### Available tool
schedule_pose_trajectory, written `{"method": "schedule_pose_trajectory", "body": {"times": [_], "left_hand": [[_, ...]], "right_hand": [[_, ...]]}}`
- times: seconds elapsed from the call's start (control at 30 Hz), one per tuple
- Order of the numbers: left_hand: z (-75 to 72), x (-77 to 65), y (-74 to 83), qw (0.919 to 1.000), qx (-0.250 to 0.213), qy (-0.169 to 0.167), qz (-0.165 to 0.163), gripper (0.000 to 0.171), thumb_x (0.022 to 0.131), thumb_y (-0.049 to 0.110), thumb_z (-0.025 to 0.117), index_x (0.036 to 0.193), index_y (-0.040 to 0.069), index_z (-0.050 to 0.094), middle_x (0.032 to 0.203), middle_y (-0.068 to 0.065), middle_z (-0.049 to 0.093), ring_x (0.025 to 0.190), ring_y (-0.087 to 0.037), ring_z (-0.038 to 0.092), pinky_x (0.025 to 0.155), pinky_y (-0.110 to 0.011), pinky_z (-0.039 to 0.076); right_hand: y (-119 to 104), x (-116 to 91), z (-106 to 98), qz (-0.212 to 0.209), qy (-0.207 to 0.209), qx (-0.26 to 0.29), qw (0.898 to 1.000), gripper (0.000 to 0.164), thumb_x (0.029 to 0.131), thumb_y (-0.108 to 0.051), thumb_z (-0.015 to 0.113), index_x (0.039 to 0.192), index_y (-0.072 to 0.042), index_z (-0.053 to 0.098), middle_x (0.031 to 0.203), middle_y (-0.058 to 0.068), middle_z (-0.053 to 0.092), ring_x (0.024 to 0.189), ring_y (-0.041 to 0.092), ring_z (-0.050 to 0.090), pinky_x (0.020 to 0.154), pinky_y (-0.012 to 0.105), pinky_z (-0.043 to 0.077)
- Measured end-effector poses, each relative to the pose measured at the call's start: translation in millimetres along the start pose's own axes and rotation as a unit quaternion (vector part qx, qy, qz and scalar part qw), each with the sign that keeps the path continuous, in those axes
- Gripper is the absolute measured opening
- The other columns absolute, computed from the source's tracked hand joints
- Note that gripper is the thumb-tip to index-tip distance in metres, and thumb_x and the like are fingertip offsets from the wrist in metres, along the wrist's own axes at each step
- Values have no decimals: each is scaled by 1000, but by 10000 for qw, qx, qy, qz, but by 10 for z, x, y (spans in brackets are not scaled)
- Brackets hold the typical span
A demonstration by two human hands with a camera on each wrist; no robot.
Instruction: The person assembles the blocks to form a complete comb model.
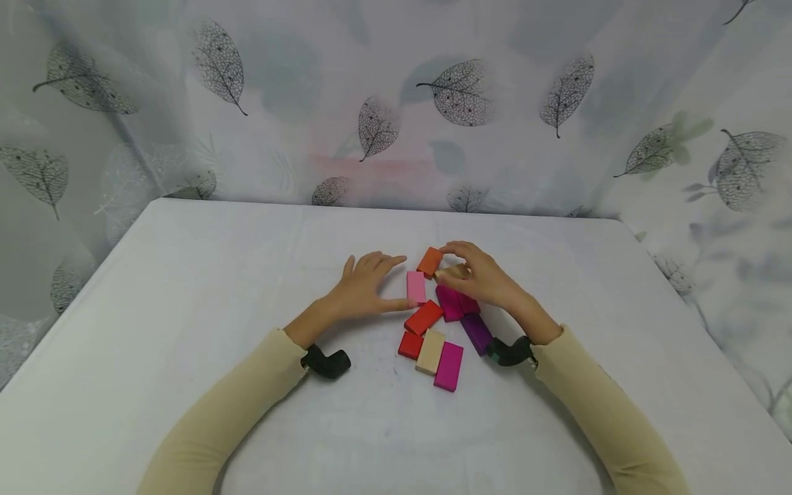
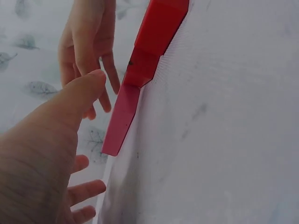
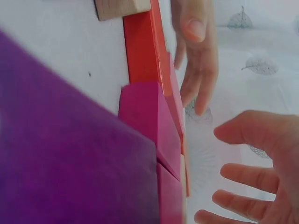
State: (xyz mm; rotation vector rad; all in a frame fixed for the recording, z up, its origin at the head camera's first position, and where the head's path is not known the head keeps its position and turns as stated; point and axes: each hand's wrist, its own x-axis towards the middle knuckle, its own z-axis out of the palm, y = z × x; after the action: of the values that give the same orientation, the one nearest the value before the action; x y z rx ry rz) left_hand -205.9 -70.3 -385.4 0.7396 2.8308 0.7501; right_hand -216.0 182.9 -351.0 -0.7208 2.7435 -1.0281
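Note:
Several flat coloured blocks lie side by side in a bent cluster on the white table. My left hand [image 1: 361,289] hovers at the cluster's left side, fingers stretched out, thumb tip beside the light pink block [image 1: 416,286]. Opposite it, my right hand [image 1: 476,275] arches over the far right part, thumb and fingers spread apart with nothing between them in the right wrist view. It partly hides a plain wooden block [image 1: 456,271] and two magenta blocks [image 1: 449,302]. Its index fingertip overlaps the edge of an orange block [image 1: 430,261] in the head view.
Nearer to me lie two red blocks [image 1: 423,317], a cream wooden block [image 1: 430,352] and another magenta block [image 1: 448,366]. A purple block [image 1: 476,334] sits by the right wrist's dark strap [image 1: 510,352]. Behind the table [image 1: 247,247] hangs a leaf-patterned curtain [image 1: 278,103].

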Motion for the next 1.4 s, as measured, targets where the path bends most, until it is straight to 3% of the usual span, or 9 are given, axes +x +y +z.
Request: {"method": "schedule_pose_trajectory", "body": {"times": [0.2, 0.4, 0.67, 1.03, 1.4], "left_hand": [[61, 12, -47, 9990, -430, 26, 90, 82, 82, 58, 68, 149, 21, 39, 153, -8, 36, 147, -29, 18, 114, -63, -7], [98, 44, -83, 9969, -719, 218, 250, 73, 82, 50, 73, 143, 19, 47, 145, -6, 47, 145, -28, 23, 113, -62, -9], [121, 95, -115, 9955, -736, 482, 364, 63, 80, 46, 77, 134, 20, 57, 136, -2, 56, 142, -24, 32, 114, -62, -7], [123, 87, -131, 9960, -652, 412, 444, 62, 80, 47, 77, 133, 21, 58, 140, -3, 54, 142, -24, 32, 114, -62, -8], [118, 64, -136, 9948, -680, 497, 572, 61, 80, 46, 77, 131, 19, 58, 139, -5, 55, 141, -26, 35, 113, -64, -6]], "right_hand": [[47, -11, 74, 2, 62, 38, 10000, 46, 91, -11, 67, 132, 2, 52, 140, 24, 47, 129, 41, 43, 103, 59, 40], [108, -11, 149, -144, 66, -83, 9998, 42, 90, -10, 69, 128, 0, 55, 138, 24, 48, 128, 40, 44, 105, 58, 38], [95, 47, 191, -194, 244, -85, 9995, 35, 91, -13, 68, 122, 0, 60, 140, 25, 46, 133, 41, 40, 107, 61, 34], [164, 75, 254, 158, 448, 342, 9983, 31, 93, -14, 66, 121, -1, 63, 147, 22, 41, 138, 41, 35, 110, 62, 27], [215, 135, 311, 430, 895, 610, 9932, 28, 87, -13, 72, 112, 0, 67, 140, 19, 50, 134, 35, 41, 111, 56, 29]]}}
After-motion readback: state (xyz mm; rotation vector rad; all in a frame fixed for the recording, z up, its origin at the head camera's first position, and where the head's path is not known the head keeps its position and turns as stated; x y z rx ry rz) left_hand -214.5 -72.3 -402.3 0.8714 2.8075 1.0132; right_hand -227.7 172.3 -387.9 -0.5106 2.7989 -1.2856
